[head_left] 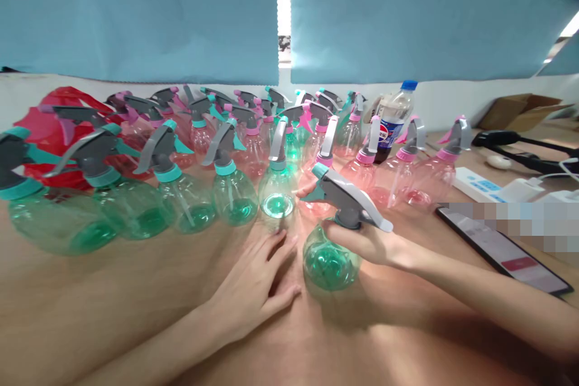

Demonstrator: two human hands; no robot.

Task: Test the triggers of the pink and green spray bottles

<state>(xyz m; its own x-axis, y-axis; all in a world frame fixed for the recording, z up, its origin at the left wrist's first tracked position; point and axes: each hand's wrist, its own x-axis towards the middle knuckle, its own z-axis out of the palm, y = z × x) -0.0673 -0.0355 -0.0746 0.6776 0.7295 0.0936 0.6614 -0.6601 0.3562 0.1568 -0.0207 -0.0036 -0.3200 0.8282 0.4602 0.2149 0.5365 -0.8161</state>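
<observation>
The green spray bottle [332,262] was in the right hand [377,247], whose fingers were closed around its neck and shoulder, with the thumb across the near side. Above that thumb sat its spray head [348,193], the teal nozzle slanting up to the left and the grey rear part reaching back over the wrist; whether the base touched the wood was hard to tell. Just left of the held bottle, the left hand [248,289] had its palm down and its fingers loosely spread, gripping nothing, the thumb tip near the round green base. Under both hands spread the wooden table [136,325]. Just beyond the left fingertips stood a clear green bottle with a teal collar [277,193], the nearest end of a row of green bottles [187,208] running off to the left. Beyond the right fingers, pink bottles [427,178] lined up to the right, and more spray bottles crowded behind both rows. Farther out, past the pink ones, rose a cola bottle [391,123] with a blue cap; to the right of the right hand lay a phone [506,247] and a white power strip [479,184]. Far left of the fingers was a red plastic bag [34,123].
</observation>
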